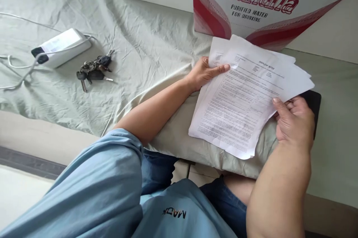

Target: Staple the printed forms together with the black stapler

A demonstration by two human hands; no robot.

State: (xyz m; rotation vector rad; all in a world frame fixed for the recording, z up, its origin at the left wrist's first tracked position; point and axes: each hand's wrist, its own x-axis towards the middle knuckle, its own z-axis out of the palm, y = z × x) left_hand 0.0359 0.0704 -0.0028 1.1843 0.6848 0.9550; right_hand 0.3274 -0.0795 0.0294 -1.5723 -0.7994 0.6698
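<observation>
A loose stack of printed paper sheets (237,100) is held up in front of me, its edges fanned unevenly at the top. The top sheet carries the heading "OVERLEAF NOTES" above dense text. My left hand (205,73) grips the left edge, thumb on top and fingers behind. On the right edge, my right hand (295,119) pinches the sheets with its thumb in front; its other fingers are curled, partly behind the paper. A dark flat object (313,105) shows just beyond my right hand, mostly hidden.
A Wahaha water carton (260,7) stands behind the papers. To the left, a bunch of keys (96,70) and a white power bank-like box (64,46) with a cable (25,76) lie on the wrinkled green cloth (145,44).
</observation>
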